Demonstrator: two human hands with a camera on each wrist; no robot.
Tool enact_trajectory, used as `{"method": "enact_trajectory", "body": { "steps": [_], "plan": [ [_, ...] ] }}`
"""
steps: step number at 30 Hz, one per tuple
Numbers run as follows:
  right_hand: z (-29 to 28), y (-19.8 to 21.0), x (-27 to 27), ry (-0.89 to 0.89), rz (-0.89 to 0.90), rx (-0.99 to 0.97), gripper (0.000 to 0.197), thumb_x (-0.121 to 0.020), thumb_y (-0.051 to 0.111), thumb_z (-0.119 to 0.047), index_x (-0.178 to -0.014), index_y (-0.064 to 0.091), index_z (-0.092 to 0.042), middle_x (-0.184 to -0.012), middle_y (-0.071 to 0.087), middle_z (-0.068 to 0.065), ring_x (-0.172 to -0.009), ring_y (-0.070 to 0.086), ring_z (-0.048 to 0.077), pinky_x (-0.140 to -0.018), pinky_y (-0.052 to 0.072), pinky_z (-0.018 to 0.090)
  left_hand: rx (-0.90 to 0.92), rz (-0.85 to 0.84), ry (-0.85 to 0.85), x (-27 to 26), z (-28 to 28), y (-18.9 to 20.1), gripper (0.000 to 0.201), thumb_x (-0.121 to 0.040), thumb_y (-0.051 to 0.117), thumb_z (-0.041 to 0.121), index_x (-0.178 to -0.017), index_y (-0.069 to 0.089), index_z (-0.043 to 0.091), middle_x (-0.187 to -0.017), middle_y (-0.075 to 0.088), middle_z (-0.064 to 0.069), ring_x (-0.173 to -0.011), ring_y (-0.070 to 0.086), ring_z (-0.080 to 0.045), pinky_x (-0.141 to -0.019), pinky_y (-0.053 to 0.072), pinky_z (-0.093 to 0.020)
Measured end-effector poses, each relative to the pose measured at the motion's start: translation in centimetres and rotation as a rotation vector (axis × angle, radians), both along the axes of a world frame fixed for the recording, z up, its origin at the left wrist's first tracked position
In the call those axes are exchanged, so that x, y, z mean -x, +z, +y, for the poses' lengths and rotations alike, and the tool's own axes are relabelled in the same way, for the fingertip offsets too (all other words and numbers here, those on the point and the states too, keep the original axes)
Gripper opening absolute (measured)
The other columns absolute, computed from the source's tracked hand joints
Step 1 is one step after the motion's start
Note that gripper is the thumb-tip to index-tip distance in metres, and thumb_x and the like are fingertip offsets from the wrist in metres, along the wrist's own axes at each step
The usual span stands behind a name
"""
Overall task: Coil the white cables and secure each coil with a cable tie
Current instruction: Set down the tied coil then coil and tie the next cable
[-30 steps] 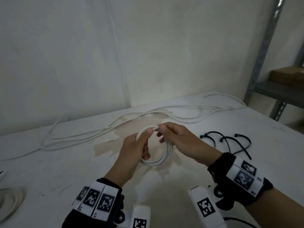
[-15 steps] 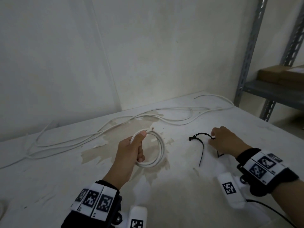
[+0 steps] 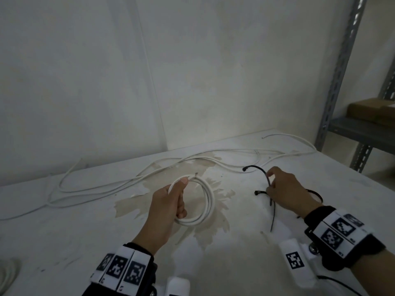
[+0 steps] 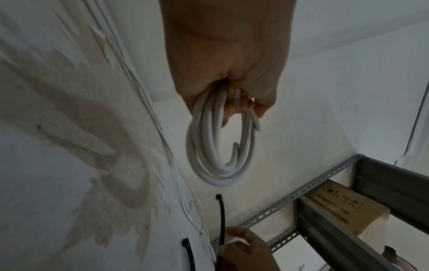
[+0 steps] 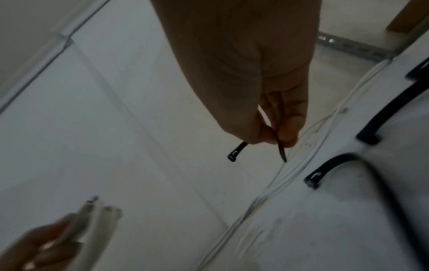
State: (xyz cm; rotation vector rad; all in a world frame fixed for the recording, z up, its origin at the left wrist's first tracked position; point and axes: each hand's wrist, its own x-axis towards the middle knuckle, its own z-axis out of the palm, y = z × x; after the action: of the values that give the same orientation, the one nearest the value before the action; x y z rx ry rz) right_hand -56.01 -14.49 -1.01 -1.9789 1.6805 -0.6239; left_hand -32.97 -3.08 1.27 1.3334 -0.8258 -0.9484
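My left hand (image 3: pixel 181 196) grips a small coil of white cable (image 3: pixel 208 201) and holds it upright just above the stained table (image 3: pixel 213 263). In the left wrist view the coil (image 4: pixel 218 152) hangs from the curled fingers with both cut ends showing. To the right, my right hand (image 3: pixel 270 179) pinches a black cable tie (image 3: pixel 264 170) between thumb and fingers. Its head arches up to the left and its tail hangs down toward the table. The right wrist view shows that tie (image 5: pixel 238 151) pinched in the fingers.
Long loose white cables (image 3: pixel 149 176) lie along the back of the table. More black ties (image 3: pixel 259 192) lie beside and under my right hand. Another white coil (image 3: pixel 6 272) sits at the near left edge. A metal shelf (image 3: pixel 342 129) with a cardboard box (image 3: pixel 372 110) stands at right.
My right hand let go of the coil, moved right to the black ties and lifted one off the table. The left hand keeps hold of the coil alone.
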Motion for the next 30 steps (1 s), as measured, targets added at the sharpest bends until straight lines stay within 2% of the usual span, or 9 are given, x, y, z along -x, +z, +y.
{"method": "enact_trajectory", "body": {
  "steps": [4, 7, 13, 18, 20, 22, 24, 26, 30],
  "plan": [
    [2.0, 1.3, -3.6, 0.128, -0.237, 0.025, 0.029, -0.083, 0.055, 0.001, -0.108, 0.050, -0.011, -0.076, 0.055, 0.007, -0.066, 0.053, 0.022, -0.064, 0.048, 0.032, 0.034, 0.008, 0.049, -1.3, 0.3, 0.1, 0.044, -0.090, 0.056, 0.020, -0.051, 0.037, 0.016, -0.038, 0.026, 0.008, -0.034, 0.024, -0.007, -0.036, 0.027, -0.019],
    [3.4, 2.0, -7.0, 0.236, -0.343, 0.050, 0.028, -0.083, 0.057, -0.001, -0.103, 0.051, -0.019, -0.087, 0.058, 0.008, -0.066, 0.055, 0.019, -0.056, 0.045, 0.022, 0.058, 0.007, 0.095, -2.9, 0.7, 0.3, 0.047, -0.090, 0.056, 0.020, -0.045, 0.042, 0.021, -0.040, 0.026, 0.007, -0.035, 0.023, -0.008, -0.038, 0.027, -0.020],
    [5.9, 3.2, -13.5, 0.416, -0.536, 0.046, 0.025, -0.085, 0.056, -0.002, -0.084, 0.062, -0.026, -0.072, 0.055, -0.007, -0.048, 0.048, 0.001, -0.052, 0.039, 0.010, 0.094, -0.013, 0.189, -6.7, 1.7, 0.7, 0.035, -0.091, 0.055, 0.023, -0.060, 0.046, 0.009, -0.038, 0.028, 0.009, -0.034, 0.024, -0.007, -0.038, 0.027, -0.019],
    [7.8, 4.3, -17.5, 0.534, -0.644, -0.041, 0.024, -0.088, 0.055, -0.006, -0.077, 0.064, -0.025, -0.054, 0.054, -0.003, -0.045, 0.044, 0.004, -0.052, 0.039, 0.016, 0.154, -0.043, 0.271, -9.6, 2.5, 0.4, 0.014, -0.089, 0.057, 0.023, -0.081, 0.055, 0.012, -0.039, 0.033, 0.010, -0.035, 0.028, -0.005, -0.039, 0.029, -0.020],
    [8.3, 4.3, -18.9, 0.579, -0.636, -0.090, 0.024, -0.087, 0.056, -0.005, -0.074, 0.065, -0.024, -0.053, 0.055, 0.000, -0.044, 0.045, 0.007, -0.050, 0.039, 0.016, 0.172, -0.061, 0.306, -10.7, 2.7, 0.1, 0.009, -0.089, 0.058, 0.023, -0.091, 0.056, 0.014, -0.039, 0.034, 0.010, -0.036, 0.029, -0.005, -0.039, 0.030, -0.020],
    [8.6, 3.7, -20.1, 0.597, -0.584, -0.126, 0.026, -0.084, 0.058, -0.004, -0.070, 0.065, -0.024, -0.054, 0.056, 0.003, -0.047, 0.047, 0.010, -0.051, 0.040, 0.017, 0.190, -0.066, 0.349, -11.7, 2.9, -0.2, 0.008, -0.088, 0.058, 0.023, -0.092, 0.056, 0.015, -0.039, 0.034, 0.010, -0.037, 0.029, -0.006, -0.040, 0.030, -0.021],
    [8.6, 3.0, -21.1, 0.585, -0.535, -0.179, 0.024, -0.083, 0.058, -0.005, -0.068, 0.067, -0.021, -0.054, 0.056, 0.005, -0.050, 0.047, 0.013, -0.051, 0.041, 0.021, 0.206, -0.075, 0.389, -12.7, 3.0, -0.5, 0.006, -0.088, 0.059, 0.023, -0.089, 0.056, 0.018, -0.039, 0.034, 0.010, -0.038, 0.030, -0.006, -0.040, 0.031, -0.020],
    [8.4, 2.3, -21.9, 0.556, -0.523, -0.235, 0.018, -0.083, 0.057, -0.006, -0.070, 0.069, -0.010, -0.050, 0.054, 0.005, -0.046, 0.045, 0.013, -0.049, 0.039, 0.023, 0.222, -0.108, 0.416, -13.4, 3.0, -0.9, 0.005, -0.087, 0.060, 0.023, -0.089, 0.055, 0.021, -0.038, 0.036, 0.009, -0.038, 0.031, -0.005, -0.040, 0.032, -0.019],
    [7.8, 1.3, -23.4, 0.511, -0.588, -0.241, 0.018, -0.082, 0.057, -0.004, -0.075, 0.066, 0.009, -0.048, 0.050, 0.008, -0.038, 0.039, 0.009, -0.042, 0.034, 0.018, 0.245, -0.202, 0.433, -13.9, 2.6, -2.0, 0.011, -0.087, 0.060, 0.023, -0.094, 0.054, 0.030, -0.040, 0.042, 0.009, -0.040, 0.032, -0.007, -0.040, 0.033, -0.019]
  ]
}}
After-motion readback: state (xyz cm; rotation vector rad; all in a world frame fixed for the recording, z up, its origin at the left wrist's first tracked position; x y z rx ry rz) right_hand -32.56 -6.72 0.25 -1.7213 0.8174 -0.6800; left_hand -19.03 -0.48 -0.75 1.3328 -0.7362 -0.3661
